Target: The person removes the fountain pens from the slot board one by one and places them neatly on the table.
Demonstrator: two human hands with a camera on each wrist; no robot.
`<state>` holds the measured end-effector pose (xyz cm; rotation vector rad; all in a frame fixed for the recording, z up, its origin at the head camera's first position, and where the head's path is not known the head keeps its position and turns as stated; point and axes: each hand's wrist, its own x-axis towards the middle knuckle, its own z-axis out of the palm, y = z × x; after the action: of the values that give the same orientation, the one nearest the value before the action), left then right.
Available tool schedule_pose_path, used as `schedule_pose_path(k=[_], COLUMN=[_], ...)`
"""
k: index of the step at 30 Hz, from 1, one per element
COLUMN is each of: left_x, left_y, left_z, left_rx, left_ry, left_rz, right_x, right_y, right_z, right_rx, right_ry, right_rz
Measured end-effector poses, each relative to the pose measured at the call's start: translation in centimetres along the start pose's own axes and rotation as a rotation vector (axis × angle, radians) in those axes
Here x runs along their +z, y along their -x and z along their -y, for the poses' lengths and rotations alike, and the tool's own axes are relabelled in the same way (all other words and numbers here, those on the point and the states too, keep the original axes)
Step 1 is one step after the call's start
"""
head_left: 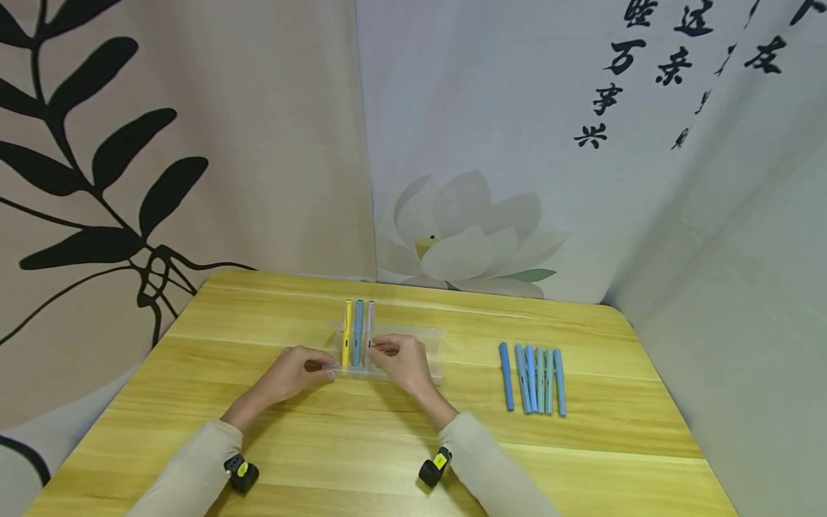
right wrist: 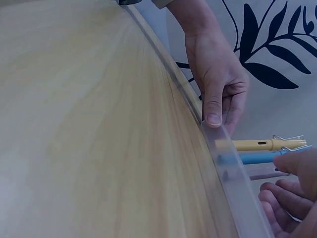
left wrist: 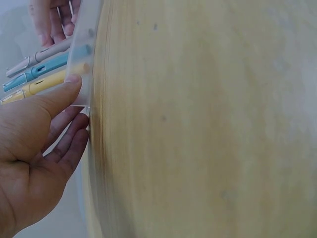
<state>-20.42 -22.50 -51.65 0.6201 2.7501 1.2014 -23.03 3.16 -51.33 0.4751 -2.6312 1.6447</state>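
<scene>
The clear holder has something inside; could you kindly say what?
A yellow pen, a blue pen and a pale purple pen. The right hand hides part of the clear holder.

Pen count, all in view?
9. Three in the clear holder: yellow pen, blue pen, pale pen, left to right. Six loose pens on the table, right of it. None looks hidden.

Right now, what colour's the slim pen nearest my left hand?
That pen is yellow, clearest in head view.
</scene>
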Motion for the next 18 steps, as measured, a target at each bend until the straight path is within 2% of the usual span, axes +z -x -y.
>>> schedule_pose_path(k=[18], left_x=[0.00], left_y=[-0.01], left_z=[-0.11], left_rx=[-0.007], left_ry=[0.015], left_rz=[0.001], right_x=[0.82], right_y=[-0.27], right_z=[0.03], right_rx=[0.024], right_ry=[0.019], right_rz=[0.007])
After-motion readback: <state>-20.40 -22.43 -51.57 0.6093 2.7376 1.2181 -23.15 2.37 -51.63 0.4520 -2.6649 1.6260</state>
